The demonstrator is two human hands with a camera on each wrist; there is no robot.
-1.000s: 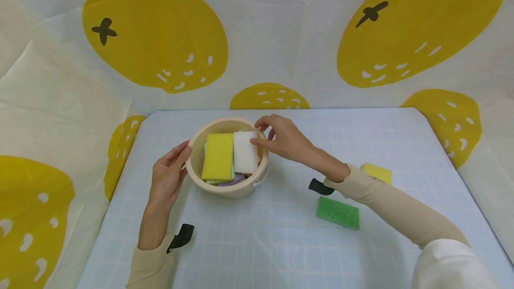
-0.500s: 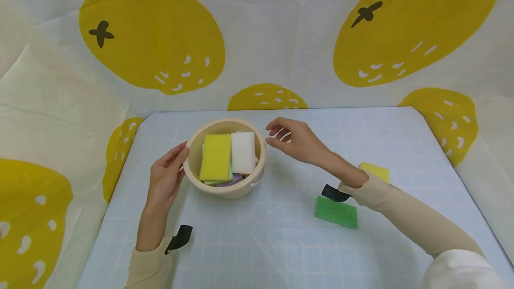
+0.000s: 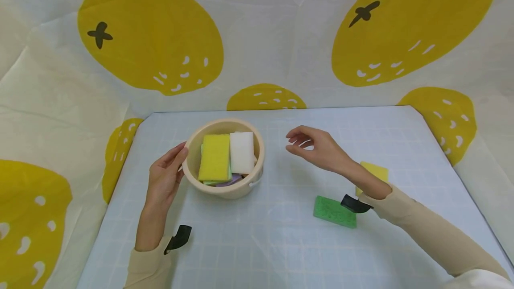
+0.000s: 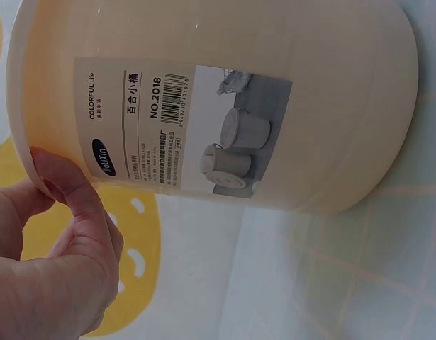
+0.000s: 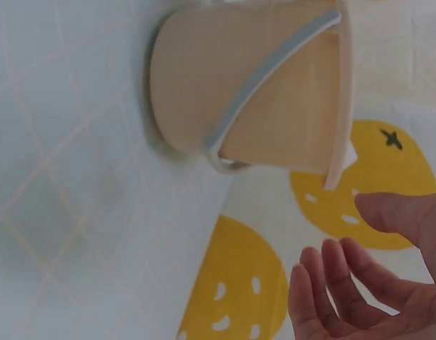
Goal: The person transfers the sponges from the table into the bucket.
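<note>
A cream bucket (image 3: 225,191) stands upright at the left of the table, and my left hand (image 3: 163,179) pinches its rim between thumb and fingers. In the left wrist view the thumb and fingers of that hand (image 4: 62,248) grip the rim beside a printed label (image 4: 168,127). Inside lie a yellow sponge (image 3: 214,157), a white sponge (image 3: 242,153) and, lower down, something purple (image 3: 230,181) mostly hidden. My right hand (image 3: 321,148) hovers to the right of the bucket, fingers loosely bent, holding nothing. The right wrist view shows the bucket's pale handle (image 5: 274,67) hanging down its side.
A green sponge (image 3: 334,212) lies on the table right of the bucket. Behind it is another yellow sponge (image 3: 375,172), partly covered by my right forearm. A white sheet printed with yellow fruit (image 3: 277,35) rises at the table's back and sides.
My right hand has let go of the white sponge in the bucket and moved away to the right. The left hand keeps its hold on the rim.
</note>
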